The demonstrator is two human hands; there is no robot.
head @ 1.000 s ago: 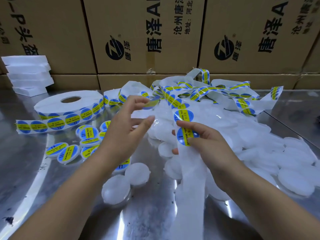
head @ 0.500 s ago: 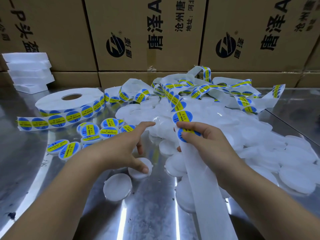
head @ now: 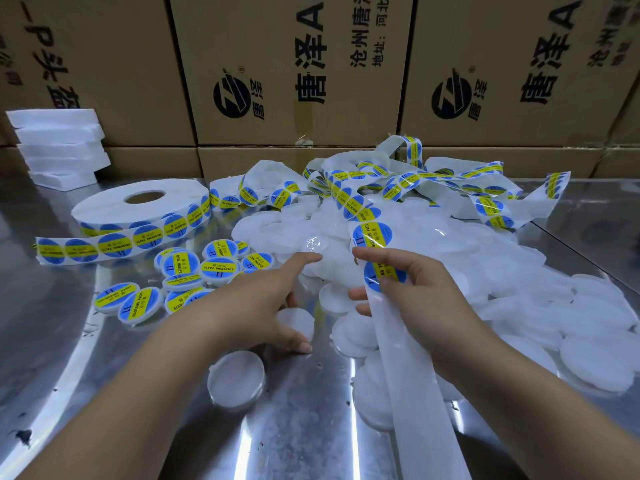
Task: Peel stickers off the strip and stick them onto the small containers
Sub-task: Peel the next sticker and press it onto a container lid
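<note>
Our right hand [head: 415, 299] pinches the strip [head: 412, 403] between thumb and curled fingers, right at a blue-and-yellow sticker [head: 375, 273]. That puts the sticker's edge under the fingertips, ready to lift. The bare backing trails down toward us over the tabletop [head: 298, 434]. Our left hand [head: 252, 306] is spread open, palm down, over one blank container [head: 297, 322]. Its thumb is by the near rim and its index finger points straight toward the pile of blank containers [head: 526, 292]; it grips nothing that we can see. We judge it is singling out the next container to label, close beside the strip so the sticker has little way to travel. The labelled containers [head: 197, 268] lie grouped to the left, apart from the pile, which separates finished from unfinished. The roll [head: 138, 209] sits behind them, within reach.
</note>
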